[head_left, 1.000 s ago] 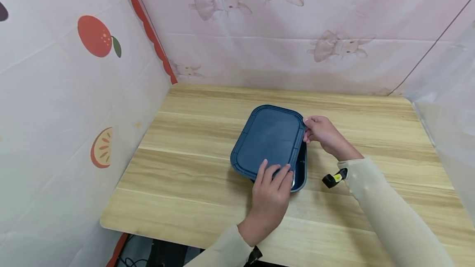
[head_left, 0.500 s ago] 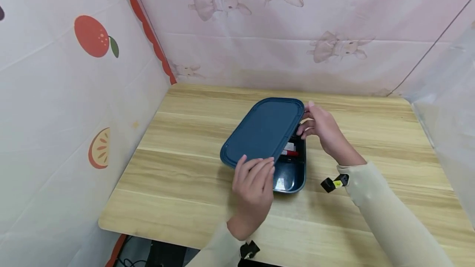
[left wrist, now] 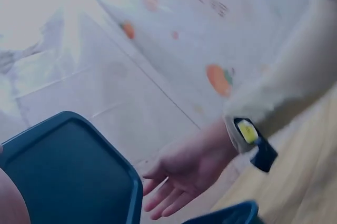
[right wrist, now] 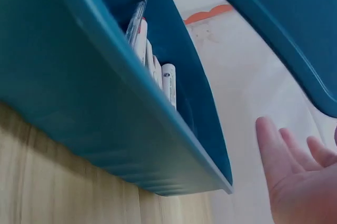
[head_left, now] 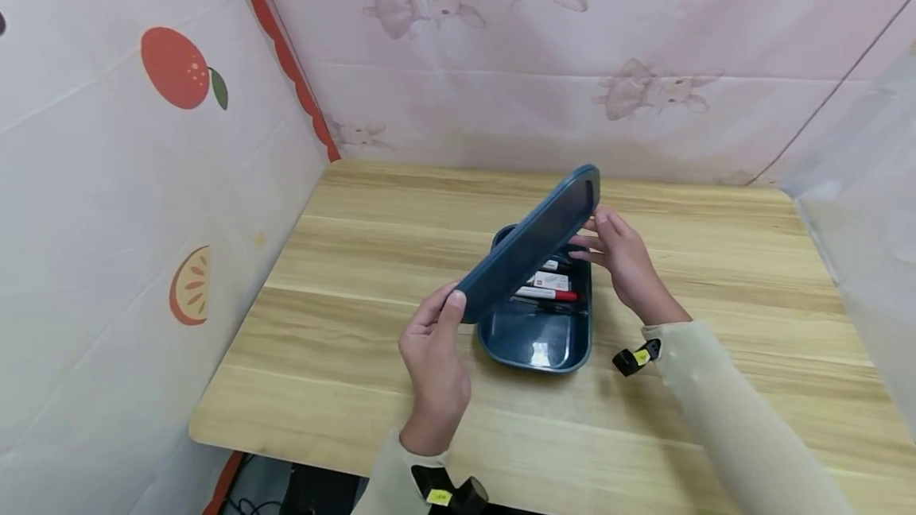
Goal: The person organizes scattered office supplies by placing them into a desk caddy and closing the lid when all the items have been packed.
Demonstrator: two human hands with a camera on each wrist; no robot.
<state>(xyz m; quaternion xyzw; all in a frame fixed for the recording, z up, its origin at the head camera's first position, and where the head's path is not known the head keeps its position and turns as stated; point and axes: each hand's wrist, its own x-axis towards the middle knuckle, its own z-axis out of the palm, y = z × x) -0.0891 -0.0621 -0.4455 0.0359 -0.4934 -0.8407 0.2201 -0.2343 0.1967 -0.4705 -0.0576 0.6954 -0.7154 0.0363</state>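
My left hand (head_left: 436, 364) grips the dark blue lid (head_left: 533, 241) by its near left end, thumb on top. The lid stands steeply tilted over the blue box (head_left: 515, 340). Beside the lid's far right end is my right hand (head_left: 626, 265), its fingers extended. In the left wrist view the right hand (left wrist: 184, 176) holds nothing, just past the lid's edge (left wrist: 79, 176). A marker with a red cap (head_left: 565, 296) and several other pens lie inside the box, with a white label-like piece (head_left: 553, 280) among them. The lid hides the box's far left part.
The box rests on a wood-grain table (head_left: 322, 356). A pink rabbit-print curtain (head_left: 458, 94) rises behind the table, and a white fruit-print sheet (head_left: 107, 205) hangs on the left. Cables (head_left: 250, 505) show below the table's front left edge.
The lid has come up off the box and swung from flat to steeply tilted, uncovering the pens. My left hand has moved left with it; the right hand's fingers have come away from its edge.
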